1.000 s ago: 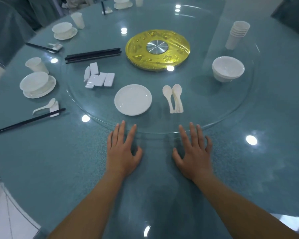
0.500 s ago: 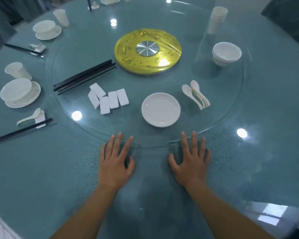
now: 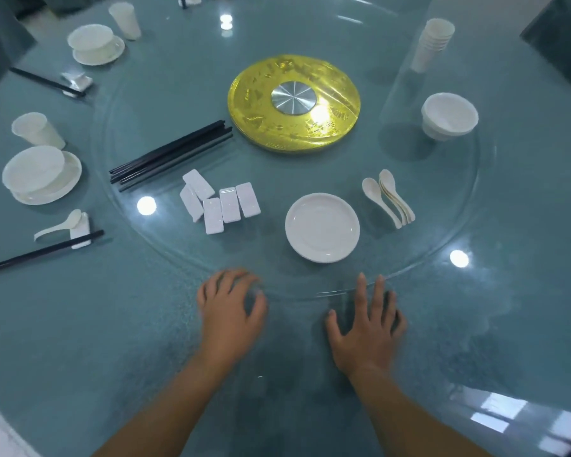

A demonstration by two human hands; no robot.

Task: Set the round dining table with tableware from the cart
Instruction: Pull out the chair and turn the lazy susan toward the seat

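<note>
At the bottom of the frame two bare forearms reach in over the blue-green table [image 3: 80, 341]; the right hand [image 3: 366, 324] lies flat with fingers straight and spread at the rim of the glass turntable [image 3: 455, 232], holding nothing, while the left hand [image 3: 229, 308], flat half a second ago, now has its fingers curled over that rim, gripping nothing that I can make out. Since the earlier pictures the ware on the glass has swung leftward across the frame, so I judge the hands are turning the disc to bring the stock within reach for the next place. Just beyond the hands, at lower centre, sits the stack of white plates [image 3: 322, 227], smooth and glossy, and right of it the nested porcelain spoons [image 3: 389, 201]. Left of the plates lie the small oblong chopstick rests [image 3: 221, 204], blocky and glazed, and past them the bundle of slim black chopsticks [image 3: 172, 156]. At middle left a finished setting [image 3: 42, 174] of bowl on saucer stands with cup, spoon and chopsticks. Farther up, the gold hub [image 3: 294, 103] with its brushed-metal centre shines; at upper right are stacked bowls [image 3: 449, 115] and paper cups [image 3: 434, 44].
</note>
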